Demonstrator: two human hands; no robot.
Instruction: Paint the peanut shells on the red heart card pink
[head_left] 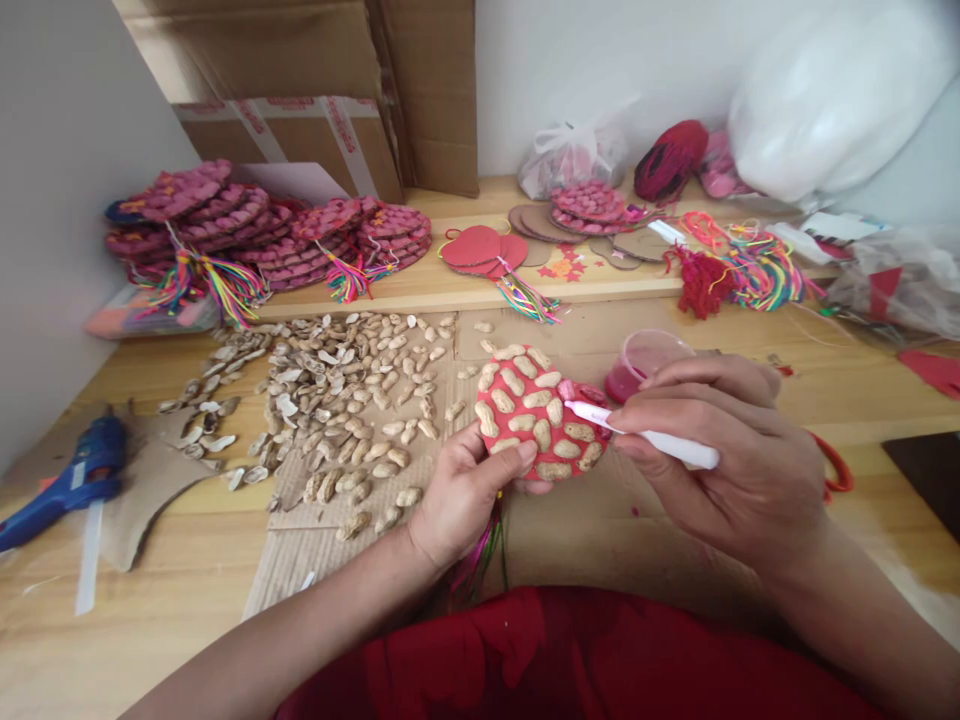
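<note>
My left hand (476,485) is closed on the near left edge of a red disc (517,433), its thumb on top. Peanuts in their shells (537,399) cover the disc; most are tan, and a few at its right edge (574,390) are pink. Pinched in my right hand (720,440) is a white pen-shaped paintbrush (679,448), its narrow end at a peanut on the disc's right side. Just behind my right fingers stands a clear plastic cup (649,352) with pink paint inside. Coloured threads (487,550) hang below the disc.
Loose peanuts and shells (352,390) spread over cardboard on the left. A blue glue gun (75,480) lies at the far left. On the raised ledge are stacked pink peanut discs (240,220), plain red discs (480,250), tassels (765,270) and bags (574,160).
</note>
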